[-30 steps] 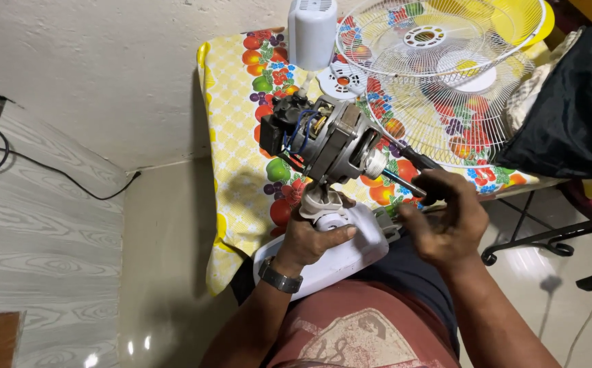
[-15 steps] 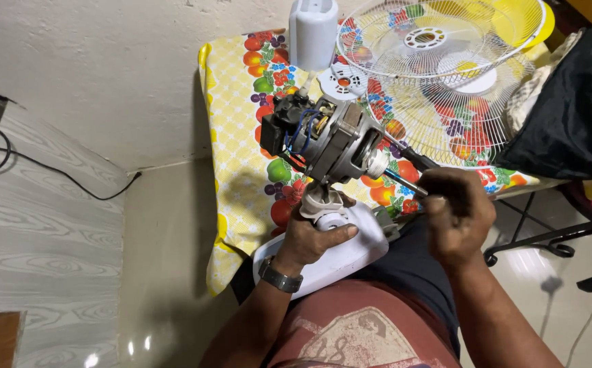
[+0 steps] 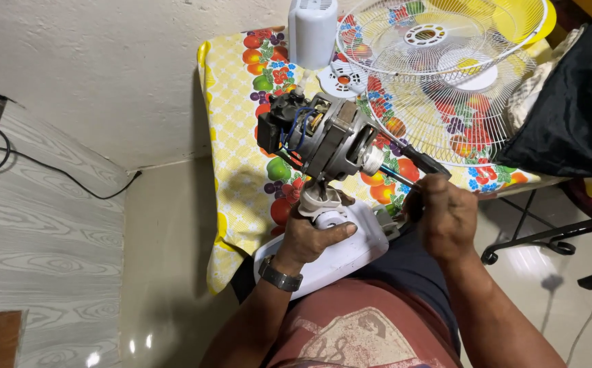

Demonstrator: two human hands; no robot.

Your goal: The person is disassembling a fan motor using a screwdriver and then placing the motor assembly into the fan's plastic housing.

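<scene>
A: As the housing is off, one bare fan motor [image 3: 330, 140] stands exposed on its neck above the white base [image 3: 340, 249], which rests on the person's lap at the table edge.

B: Grips?

A: Left hand [image 3: 309, 235] is clamped round the neck under the motor, apparently to steady it. Right hand [image 3: 446, 215] is closed on a dark-handled screwdriver [image 3: 415, 160], its tip at the shaft end.

B: Count the rest.

A: Two wire fan guards [image 3: 446, 82] lie stacked on the fruit-print tablecloth [image 3: 235, 88]; one white cover [image 3: 312, 31]; one small round cap [image 3: 340, 78]; one black cloth [image 3: 572, 109] at right.
</scene>
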